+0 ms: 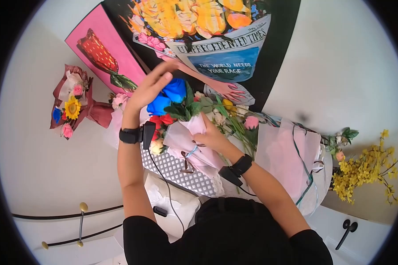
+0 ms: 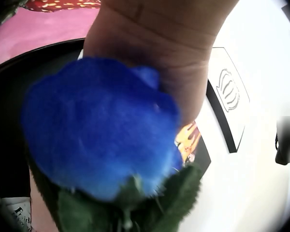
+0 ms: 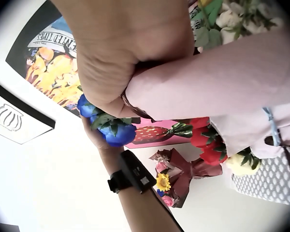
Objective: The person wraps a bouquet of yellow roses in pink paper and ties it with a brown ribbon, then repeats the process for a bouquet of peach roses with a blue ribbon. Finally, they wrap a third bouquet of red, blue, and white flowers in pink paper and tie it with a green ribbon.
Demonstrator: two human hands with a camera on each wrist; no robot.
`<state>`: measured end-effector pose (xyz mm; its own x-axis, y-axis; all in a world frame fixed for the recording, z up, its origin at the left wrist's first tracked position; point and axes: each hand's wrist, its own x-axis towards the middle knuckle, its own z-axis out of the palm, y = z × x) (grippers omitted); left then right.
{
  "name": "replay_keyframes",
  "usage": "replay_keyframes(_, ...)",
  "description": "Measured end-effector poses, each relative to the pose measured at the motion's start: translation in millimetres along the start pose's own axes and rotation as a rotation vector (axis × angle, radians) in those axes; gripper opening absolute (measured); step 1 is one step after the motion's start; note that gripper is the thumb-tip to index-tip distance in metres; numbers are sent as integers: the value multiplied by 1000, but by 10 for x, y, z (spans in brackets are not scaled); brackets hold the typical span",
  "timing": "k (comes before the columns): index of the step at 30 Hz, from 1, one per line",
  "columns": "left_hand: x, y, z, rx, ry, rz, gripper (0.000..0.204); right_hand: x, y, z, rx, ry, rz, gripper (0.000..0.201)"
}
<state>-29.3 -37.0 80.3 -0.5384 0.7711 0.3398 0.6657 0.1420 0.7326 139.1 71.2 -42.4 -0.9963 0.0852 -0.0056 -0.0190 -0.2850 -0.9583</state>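
Observation:
Blue roses [image 1: 174, 90] with green leaves top a bouquet in pale pink wrap [image 1: 181, 134], tied with a light blue ribbon. My left hand [image 1: 152, 87] is raised beside the blooms, its fingers extended and slightly bent over them. One blue rose [image 2: 104, 128] fills much of the left wrist view in front of that hand [image 2: 150, 53], hiding its fingers. My right hand [image 1: 213, 136] grips the wrap just below the leaves. Seen from the right wrist, this hand [image 3: 130, 53] curls round the pink wrap [image 3: 222, 77], its fingertips hidden.
Red roses [image 1: 167, 119] and a patterned grey box [image 1: 181, 174] lie close to the bouquet. Pink wrapping sheets [image 1: 281, 152] and loose stems are to the right, beside yellow flowers [image 1: 362, 170]. Paintings [image 1: 223, 62] stand behind; a dark red bouquet [image 1: 99, 112] is on the left.

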Motion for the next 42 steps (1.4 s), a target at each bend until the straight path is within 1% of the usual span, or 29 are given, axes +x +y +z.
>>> replay_keyframes(1, 0, -9, -18, -80, -178, 32, 42, 26, 59, -23, -1, -8, -1, 64)
replay_keyframes(2, -9, -27, -54, -76, -175, 30, 42, 66, 145, -48, -157, -18, -158, 68)
replay_keyframes(3, -18, -54, -104, -210, -321, -146, 46, 94, 231, -83, -313, -25, -317, 73)
replay_keyframes(4, -15, -94, -152, -343, -470, -323, 51, 91, 213, -95, -310, -22, -319, 73)
replay_keyframes(5, 6, -151, -180, -470, -456, -364, 47, 76, 202, -108, -395, -50, -314, 74)
replay_keyframes(7, 33, -176, -231, -398, -447, -324, 44, 8, 159, -102, -478, -78, -300, 74)
replay_keyframes(8, 48, -149, -256, -325, -427, -282, 40, -30, 91, -83, -351, -104, -195, 75)
replay_keyframes(9, 73, -123, -257, -212, -491, -237, 28, -48, 56, -73, -224, -132, -91, 77)
replay_keyframes(10, 98, -132, -267, -215, -482, -241, 28, -37, 100, -87, -226, -141, -87, 77)
replay_keyframes(12, 139, -159, -294, -102, -886, -312, 20, -8, 226, -133, -102, -162, 15, 79)
replay_keyframes(13, 145, -135, -262, -75, -938, -291, 18, -22, 183, -132, -101, -169, 20, 79)
replay_keyframes(15, 184, -199, -235, -39, -997, -298, 19, -57, 89, -129, -57, -173, 237, 83)
replay_keyframes(16, 213, -248, -232, 3, -1061, -297, 20, -45, 122, -119, -58, -177, 240, 83)
replay_keyframes(17, 227, -346, -218, 2, -1060, -298, 20, -24, 169, -105, 27, -183, 142, 83)
replay_keyframes(18, 236, -469, -188, -25, -1051, -201, 17, -10, 203, -102, 111, -188, 43, 84)
replay_keyframes(19, 241, -505, -156, -52, -1043, -104, 16, -8, 196, -103, 112, -187, 43, 84)
replay_keyframes(21, 205, -574, -100, -96, -984, -130, 17, -5, 170, -119, 237, -218, 89, 80)
replay_keyframes(25, 177, -632, -32, -114, -843, -144, 19, 73, 228, -177, 189, -212, 202, 83)
replay_keyframes(27, 126, -655, -6, -70, -788, -214, 18, 87, 154, -192, 93, -213, 401, 81)
replay_keyframes(28, 105, -669, 6, -25, -731, -282, 18, 76, 168, -182, 94, -213, 402, 81)
replay_keyframes(29, 82, -774, 8, -24, -732, -284, 18, 53, 200, -161, 66, -146, 316, 80)
replay_keyframes(30, 42, -920, 3, 14, -706, -251, 17, 28, 243, -138, 36, -80, 232, 79)
replay_keyframes(31, 13, -1007, -2, 53, -680, -218, 16, 11, 349, -122, 37, -82, 234, 79)
replay_keyframes(33, -10, -958, -20, 128, -724, -271, 17, -4, 576, -100, -250, -82, 17, 75)
replay_keyframes(34, -18, -924, -37, 206, -770, -321, 20, -20, 524, -92, -247, -84, 19, 75)
replay_keyframes(36, -23, -849, -68, 243, -824, -306, 22, -60, 398, -111, -265, -190, 285, 69)
replay_keyframes(39, -8, -851, -134, 301, -871, -269, 26, -61, 297, -104, -426, -248, 260, 60)
replay_keyframes(41, -12, -822, -173, 320, -864, -248, 27, -70, 425, -127, -376, -239, 245, 56)
replay_keyframes(42, -27, -803, -177, 300, -819, -295, 26, -68, 502, -142, -324, -231, 227, 52)
